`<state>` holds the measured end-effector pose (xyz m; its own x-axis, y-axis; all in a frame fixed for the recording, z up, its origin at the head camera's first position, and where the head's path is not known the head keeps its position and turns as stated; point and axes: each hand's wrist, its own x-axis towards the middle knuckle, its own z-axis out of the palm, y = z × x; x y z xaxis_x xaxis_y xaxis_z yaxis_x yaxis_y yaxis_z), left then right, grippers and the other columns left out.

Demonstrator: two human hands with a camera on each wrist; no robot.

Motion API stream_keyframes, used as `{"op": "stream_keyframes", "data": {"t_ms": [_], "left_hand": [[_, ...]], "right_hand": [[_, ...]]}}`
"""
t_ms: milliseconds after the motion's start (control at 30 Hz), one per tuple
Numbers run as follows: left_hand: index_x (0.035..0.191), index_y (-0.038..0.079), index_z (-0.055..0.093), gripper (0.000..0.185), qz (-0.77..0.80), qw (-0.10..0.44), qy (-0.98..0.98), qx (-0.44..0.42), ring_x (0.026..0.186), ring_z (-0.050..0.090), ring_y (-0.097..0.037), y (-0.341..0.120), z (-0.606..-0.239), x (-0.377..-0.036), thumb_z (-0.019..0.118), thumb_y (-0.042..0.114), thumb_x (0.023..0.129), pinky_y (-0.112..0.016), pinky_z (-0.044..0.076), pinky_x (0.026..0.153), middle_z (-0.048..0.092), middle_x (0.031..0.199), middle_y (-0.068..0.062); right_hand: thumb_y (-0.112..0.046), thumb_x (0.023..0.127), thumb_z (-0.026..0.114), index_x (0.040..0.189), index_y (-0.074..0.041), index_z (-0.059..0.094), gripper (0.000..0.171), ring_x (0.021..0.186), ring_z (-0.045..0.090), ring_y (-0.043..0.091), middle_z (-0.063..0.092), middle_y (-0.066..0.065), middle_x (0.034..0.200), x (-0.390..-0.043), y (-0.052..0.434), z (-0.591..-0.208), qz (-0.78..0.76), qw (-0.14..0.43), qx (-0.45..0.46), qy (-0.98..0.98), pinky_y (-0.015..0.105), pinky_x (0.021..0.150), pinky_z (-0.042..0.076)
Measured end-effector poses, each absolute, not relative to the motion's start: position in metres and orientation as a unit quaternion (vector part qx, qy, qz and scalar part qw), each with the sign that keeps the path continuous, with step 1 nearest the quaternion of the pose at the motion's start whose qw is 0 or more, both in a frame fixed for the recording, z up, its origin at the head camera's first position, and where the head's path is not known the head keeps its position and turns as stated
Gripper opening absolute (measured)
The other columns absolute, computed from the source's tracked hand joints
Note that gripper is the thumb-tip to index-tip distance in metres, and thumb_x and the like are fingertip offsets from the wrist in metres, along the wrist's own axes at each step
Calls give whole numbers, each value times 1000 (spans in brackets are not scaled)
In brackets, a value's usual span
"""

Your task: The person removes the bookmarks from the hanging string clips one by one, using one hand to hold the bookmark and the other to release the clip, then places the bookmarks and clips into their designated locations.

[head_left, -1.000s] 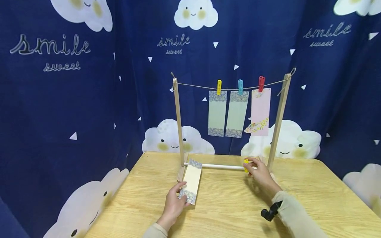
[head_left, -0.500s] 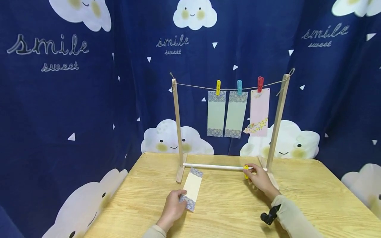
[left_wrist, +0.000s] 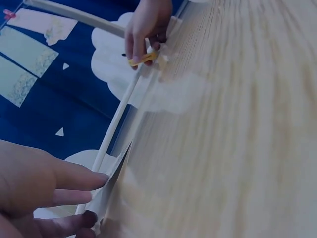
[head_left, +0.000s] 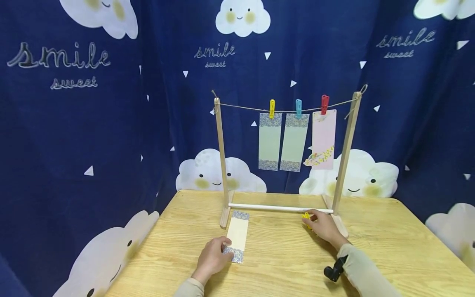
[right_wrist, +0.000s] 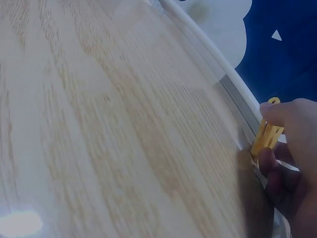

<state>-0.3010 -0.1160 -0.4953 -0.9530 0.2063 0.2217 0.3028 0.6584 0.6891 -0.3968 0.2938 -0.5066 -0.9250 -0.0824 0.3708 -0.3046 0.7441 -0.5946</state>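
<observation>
A cream paper strip (head_left: 236, 236) with patterned ends lies on the wooden table (head_left: 282, 264), and my left hand (head_left: 212, 258) pinches its near end (left_wrist: 106, 193). My right hand (head_left: 322, 225) grips a yellow clothespin (head_left: 306, 217) (right_wrist: 266, 139) (left_wrist: 141, 59) low over the table, just in front of the white base rod (head_left: 278, 208) of a small wooden drying frame (head_left: 221, 156). On the frame's string hang three strips: two pale green ones (head_left: 269, 141) (head_left: 294, 142) under a yellow peg (head_left: 272, 108) and a blue peg (head_left: 298, 108), and a pink one (head_left: 323, 139) under a red peg (head_left: 325, 104).
A dark blue curtain (head_left: 92, 123) printed with clouds and "smile sweet" encloses the table at the back and left. The frame's right post (head_left: 346, 152) stands beside my right hand. A black camera mount (head_left: 332, 270) sits on my right sleeve.
My left hand has drawn the cream strip toward me, off the base rod, and laid it flatter. My right hand with the yellow clothespin has come down from the rod toward the table.
</observation>
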Motion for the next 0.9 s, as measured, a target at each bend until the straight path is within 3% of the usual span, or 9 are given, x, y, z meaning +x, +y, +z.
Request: {"op": "stream_keyframes", "data": {"t_ms": [100,233,400,667,800,900], "left_hand": [[118,0,70,38,-373,67,-913,-150,77,51,-20,-118,-496,-301,82,12,84,-33,46,61,59,90,-5],[116,-2,71,37,-356,75,-917,-165,87,57,-26,-118,-497,-302,83,11,84,-48,55,72,65,102,-14],[115,-4,71,35,-344,82,-919,-174,91,58,-30,-116,-498,-304,83,9,84,-58,54,80,64,103,-16],[113,-6,71,33,-334,78,-923,-175,96,59,-34,-114,-497,-303,81,8,85,-63,52,85,64,104,-18],[110,-5,73,31,-321,84,-928,-171,88,57,-28,-114,-496,-302,81,9,85,-55,53,79,60,101,-15],[108,-2,74,28,-304,89,-934,-163,81,54,-23,-113,-495,-302,80,12,85,-44,53,67,57,99,-12]], "right_hand": [[-18,94,78,116,2,72,31,76,64,24,69,12,88,-399,294,-510,309,191,130,-923,37,66,50],[-14,91,81,93,-10,73,9,62,43,13,48,-1,67,-400,295,-515,286,215,165,-919,29,58,33],[-17,92,79,73,-19,56,30,56,31,8,35,-6,62,-399,295,-514,255,205,184,-927,27,54,23],[-21,95,75,75,-18,56,29,59,35,13,37,-4,65,-399,292,-512,235,163,161,-945,31,56,26],[-22,96,74,77,-18,58,25,60,37,14,39,-3,67,-398,291,-512,235,154,155,-947,32,56,27],[-23,95,75,80,-17,61,21,61,37,14,41,-2,67,-399,291,-511,232,152,151,-949,32,56,27]]}}
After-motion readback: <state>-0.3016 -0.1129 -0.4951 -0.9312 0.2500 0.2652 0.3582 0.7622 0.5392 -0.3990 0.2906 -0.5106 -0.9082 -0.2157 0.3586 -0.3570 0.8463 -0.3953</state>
